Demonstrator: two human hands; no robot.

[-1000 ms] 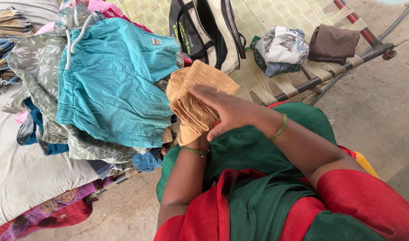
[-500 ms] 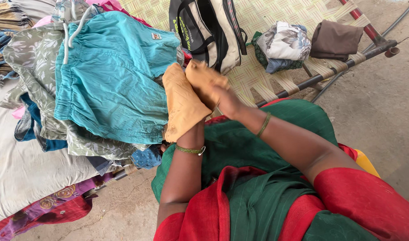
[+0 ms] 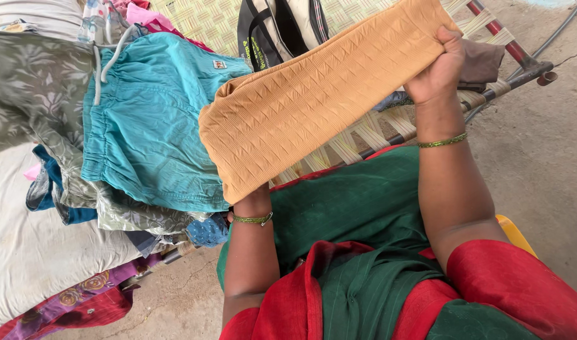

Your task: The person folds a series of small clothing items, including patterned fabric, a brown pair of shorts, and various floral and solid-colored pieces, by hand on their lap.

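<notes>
I hold a tan ribbed cloth (image 3: 307,94) stretched out in front of me, slanting from lower left to upper right. My right hand (image 3: 438,66) grips its upper right end. My left hand is hidden behind the cloth's lower left end; only the wrist with a green bangle (image 3: 253,218) shows, and that end rests over it. Just left of the cloth lie teal shorts (image 3: 150,119) on a heap of clothes.
A woven cot (image 3: 206,22) carries a black and cream backpack (image 3: 273,31) and a folded brown cloth (image 3: 484,60). A grey leaf-print garment (image 3: 36,82) and a white sheet (image 3: 24,245) lie at left. The concrete floor (image 3: 540,157) is at right.
The tan cloth was bunched between both hands; my right hand has pulled one end up and to the right, spreading it into a long band.
</notes>
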